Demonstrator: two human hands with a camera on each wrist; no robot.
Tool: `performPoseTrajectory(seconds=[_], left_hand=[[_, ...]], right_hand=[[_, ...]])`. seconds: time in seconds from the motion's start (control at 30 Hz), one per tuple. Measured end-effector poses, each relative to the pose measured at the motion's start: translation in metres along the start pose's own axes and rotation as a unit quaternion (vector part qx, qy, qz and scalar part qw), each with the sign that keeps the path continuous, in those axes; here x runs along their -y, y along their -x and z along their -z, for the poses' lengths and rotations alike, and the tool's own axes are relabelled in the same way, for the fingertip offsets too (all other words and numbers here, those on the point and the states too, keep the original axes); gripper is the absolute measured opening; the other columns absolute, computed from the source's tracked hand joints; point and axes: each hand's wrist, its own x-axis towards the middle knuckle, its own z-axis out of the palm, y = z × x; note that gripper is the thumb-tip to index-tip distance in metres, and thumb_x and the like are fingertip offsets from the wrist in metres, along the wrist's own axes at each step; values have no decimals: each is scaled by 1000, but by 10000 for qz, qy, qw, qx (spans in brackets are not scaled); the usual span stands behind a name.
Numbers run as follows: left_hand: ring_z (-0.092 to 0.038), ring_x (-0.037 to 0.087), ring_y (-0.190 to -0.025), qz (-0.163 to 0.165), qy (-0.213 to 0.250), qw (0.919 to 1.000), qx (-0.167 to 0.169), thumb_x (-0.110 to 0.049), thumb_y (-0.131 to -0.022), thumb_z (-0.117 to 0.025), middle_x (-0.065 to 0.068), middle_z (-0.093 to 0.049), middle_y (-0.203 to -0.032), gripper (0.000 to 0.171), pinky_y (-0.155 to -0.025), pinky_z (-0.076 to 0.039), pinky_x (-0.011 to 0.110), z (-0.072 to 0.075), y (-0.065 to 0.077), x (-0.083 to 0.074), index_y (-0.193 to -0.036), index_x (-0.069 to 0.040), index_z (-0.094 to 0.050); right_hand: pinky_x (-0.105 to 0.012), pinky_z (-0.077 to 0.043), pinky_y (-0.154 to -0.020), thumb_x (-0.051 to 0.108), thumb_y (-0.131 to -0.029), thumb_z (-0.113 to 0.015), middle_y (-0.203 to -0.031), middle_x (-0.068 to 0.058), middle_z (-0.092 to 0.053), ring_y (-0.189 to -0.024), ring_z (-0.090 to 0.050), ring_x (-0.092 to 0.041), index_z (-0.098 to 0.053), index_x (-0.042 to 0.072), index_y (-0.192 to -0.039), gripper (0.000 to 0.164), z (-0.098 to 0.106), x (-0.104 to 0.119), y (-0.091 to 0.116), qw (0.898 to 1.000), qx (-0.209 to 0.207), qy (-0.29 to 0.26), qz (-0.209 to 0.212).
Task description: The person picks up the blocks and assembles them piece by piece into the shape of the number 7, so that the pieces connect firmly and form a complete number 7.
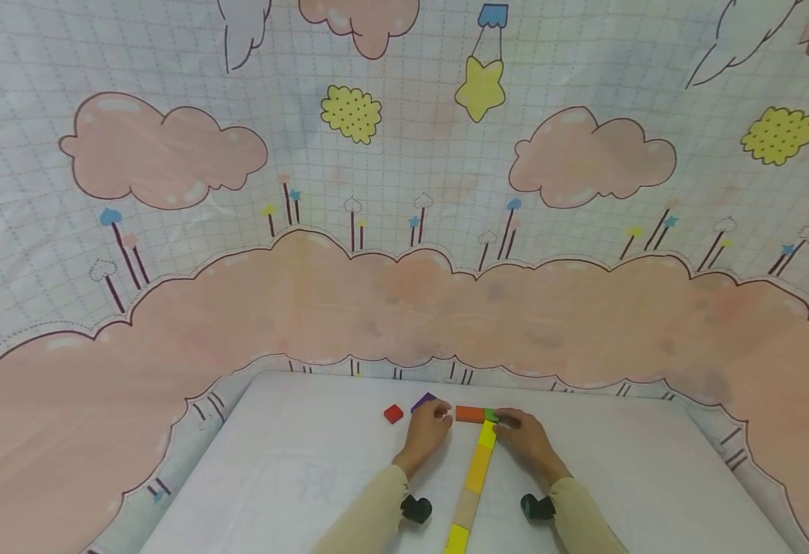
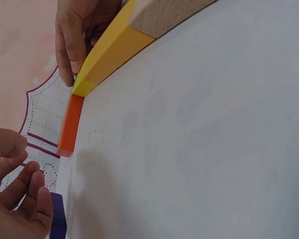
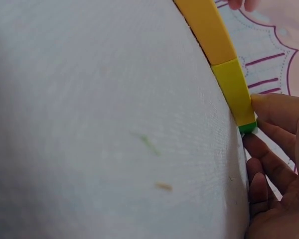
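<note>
My right hand pinches a small green block at the far end of a row of blocks. Its thumb lies close by the yellow block that touches the green one. To the left of the green block, an orange block extends in line with it. My left hand hovers just left of the orange block with loosely bent fingers and nothing between them. A purple block lies behind that hand, partly hidden by it. Farther left sits a red block.
From the yellow block the row runs toward me through an amber block, a plain wooden block and another yellow block. The white table ends at a patterned cloth behind. Dark straps sit on both wrists.
</note>
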Motion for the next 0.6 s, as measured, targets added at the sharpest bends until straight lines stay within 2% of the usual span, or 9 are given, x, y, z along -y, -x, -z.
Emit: performPoseTrajectory(seconds=[0.33,0.6], left_hand=[[-63,21,-96,-191,-9,9996,-203,-12,-92,-65,8,-69,-105,18,-88,-55,37,9,4,5,-109,-6,-69],[-62,23,-97,-256,181,9990,-307,-10,-92,-64,11,-68,-106,22,-89,-55,40,18,9,7,-113,-3,-66]], right_hand=[[-58,-36,-111,19,-92,-67,-137,-13,-58,-130,-48,-35,-66,14,-125,34,-1,-1,0,10000,11,10,-40],[-58,-35,-112,18,-92,-66,-137,-14,-58,-130,-48,-35,-65,13,-126,34,-1,2,1,9999,-11,29,-152]])
